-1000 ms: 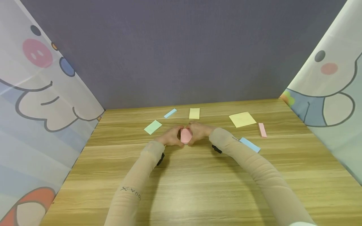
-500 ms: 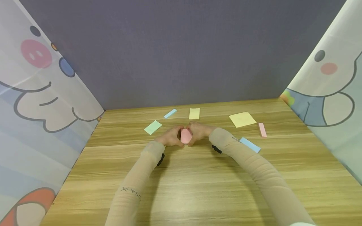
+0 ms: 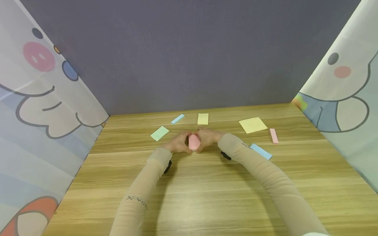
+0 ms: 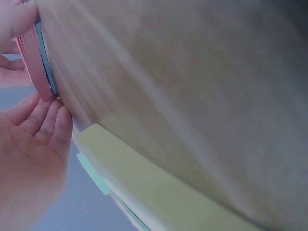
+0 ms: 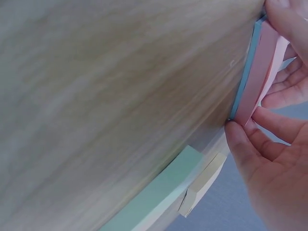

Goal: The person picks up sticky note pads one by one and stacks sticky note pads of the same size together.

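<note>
Both hands meet around a square pink sticky note pad [image 3: 194,142] at the middle of the wooden table. My left hand [image 3: 178,142] holds its left side, with thumb and fingers bent around the edges. Opposite it, my right hand [image 3: 207,137] grips the right side in the same way. In the right wrist view, a blue pad [image 5: 244,72] lies flush under the pink one, against the tabletop. The left wrist view also has this blue layer [image 4: 45,60] along the pink pad's side. Fingers cover parts of the stack's edges.
Left of the hands lie a green pad [image 3: 159,133] and a narrow blue pad [image 3: 178,118]. A small yellow pad [image 3: 202,119] sits behind them. To the right are a large yellow pad [image 3: 253,125], a narrow pink pad [image 3: 274,136] and a blue pad [image 3: 261,151]. A grey panel [image 3: 195,59] stands behind.
</note>
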Demonstrator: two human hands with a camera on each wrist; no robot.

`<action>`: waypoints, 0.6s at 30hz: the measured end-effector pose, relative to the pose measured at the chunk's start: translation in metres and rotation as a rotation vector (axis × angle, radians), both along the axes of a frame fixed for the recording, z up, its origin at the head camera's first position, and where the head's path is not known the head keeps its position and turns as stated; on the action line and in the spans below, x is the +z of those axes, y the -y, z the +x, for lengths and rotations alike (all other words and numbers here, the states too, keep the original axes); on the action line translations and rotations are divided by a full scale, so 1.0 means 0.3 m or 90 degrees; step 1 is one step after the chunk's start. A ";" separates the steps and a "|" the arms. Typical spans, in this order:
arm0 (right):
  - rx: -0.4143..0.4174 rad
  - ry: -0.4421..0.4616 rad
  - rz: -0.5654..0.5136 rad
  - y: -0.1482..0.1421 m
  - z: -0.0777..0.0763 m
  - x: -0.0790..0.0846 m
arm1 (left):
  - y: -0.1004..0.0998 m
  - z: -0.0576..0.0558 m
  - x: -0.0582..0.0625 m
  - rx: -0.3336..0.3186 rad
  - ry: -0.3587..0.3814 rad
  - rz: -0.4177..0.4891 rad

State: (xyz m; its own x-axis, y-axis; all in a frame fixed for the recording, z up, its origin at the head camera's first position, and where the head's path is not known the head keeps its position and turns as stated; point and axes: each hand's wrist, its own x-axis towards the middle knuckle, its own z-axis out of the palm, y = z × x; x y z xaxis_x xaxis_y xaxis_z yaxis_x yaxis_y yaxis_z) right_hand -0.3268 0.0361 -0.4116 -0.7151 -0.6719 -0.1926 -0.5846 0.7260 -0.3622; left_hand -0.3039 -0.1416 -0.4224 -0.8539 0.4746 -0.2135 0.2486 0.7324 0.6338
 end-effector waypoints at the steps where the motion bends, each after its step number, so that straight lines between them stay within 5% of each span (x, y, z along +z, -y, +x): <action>1: 0.003 -0.002 0.002 0.002 0.000 0.001 | 0.000 0.001 0.001 -0.001 0.000 0.000; 18: -0.005 0.044 0.011 0.006 -0.007 0.016 | -0.001 -0.002 -0.008 -0.012 0.003 0.030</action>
State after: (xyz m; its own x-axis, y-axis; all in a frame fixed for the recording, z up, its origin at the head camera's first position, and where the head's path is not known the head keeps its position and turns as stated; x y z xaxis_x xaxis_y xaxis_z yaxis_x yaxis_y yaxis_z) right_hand -0.3287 0.0344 -0.4069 -0.7047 -0.6628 -0.2532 -0.5528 0.7366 -0.3895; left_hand -0.3046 -0.1415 -0.4248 -0.8436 0.5007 -0.1941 0.2594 0.6965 0.6691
